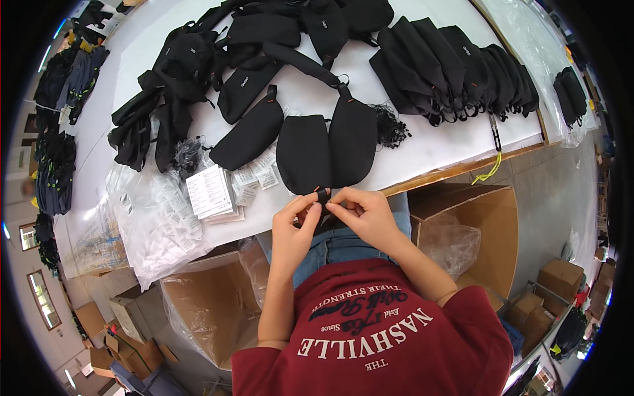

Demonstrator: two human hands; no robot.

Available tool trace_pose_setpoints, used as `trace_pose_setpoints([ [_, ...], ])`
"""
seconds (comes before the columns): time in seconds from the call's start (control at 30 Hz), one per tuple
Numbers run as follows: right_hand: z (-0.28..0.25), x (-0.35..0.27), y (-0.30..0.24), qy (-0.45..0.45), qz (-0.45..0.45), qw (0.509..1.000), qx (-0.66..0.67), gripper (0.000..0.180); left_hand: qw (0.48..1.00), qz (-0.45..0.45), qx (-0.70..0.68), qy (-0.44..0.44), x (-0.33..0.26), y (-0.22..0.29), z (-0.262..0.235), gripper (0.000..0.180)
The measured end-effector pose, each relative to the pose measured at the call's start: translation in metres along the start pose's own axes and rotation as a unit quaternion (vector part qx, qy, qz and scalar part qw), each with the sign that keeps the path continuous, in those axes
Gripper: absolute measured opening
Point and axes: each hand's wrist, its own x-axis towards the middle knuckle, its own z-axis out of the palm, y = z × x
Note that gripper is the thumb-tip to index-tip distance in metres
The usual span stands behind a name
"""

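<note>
At the near edge of the worktop, a black pouch lies flat, its lower end between two bare hands. The left hand is closed in a pinch, thumb and fingers on a small black strap end. The right hand has thumb and forefinger drawn almost together just beside it; I can't tell whether they grip anything.

The strap end looks easy to lose: a slack pinch could let it slip. A tug toward the edge might drag along the second black pouch lying against the first, and anything small that's dropped could fall off the worktop. The stack of white cards near the edge might topple if a forearm swings left.

The fingers cover most of the strap end, and which pouch it belongs to is hard to make out.
</note>
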Motion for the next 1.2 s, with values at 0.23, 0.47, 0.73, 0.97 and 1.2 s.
trace_pose_setpoints([
  [0.23, -0.007, 0.0, 0.003, -0.06, 0.034, 0.996, 0.051, 0.012, 0.991, -0.09, -0.08, -0.063, 0.001, -0.002, -0.013, 0.024],
  [0.47, -0.007, -0.001, 0.01, -0.086, 0.062, 0.98, 0.168, 0.014, 0.994, -0.042, -0.098, 0.003, 0.004, -0.02, -0.01, 0.014],
  [0.73, -0.007, -0.003, -0.001, -0.085, -0.036, 0.995, -0.049, 0.007, 0.994, -0.053, -0.094, 0.012, -0.002, -0.009, -0.006, 0.011],
  [0.97, -0.013, -0.005, -0.008, -0.104, 0.016, 0.993, 0.048, 0.009, 0.999, 0.017, 0.013, 0.033, -0.005, 0.002, -0.005, 0.007],
  [1.2, -0.03, -0.002, 0.005, -0.124, 0.043, 0.949, 0.287, 0.006, 0.981, 0.028, -0.185, 0.054, -0.008, 0.007, -0.006, 0.006],
])
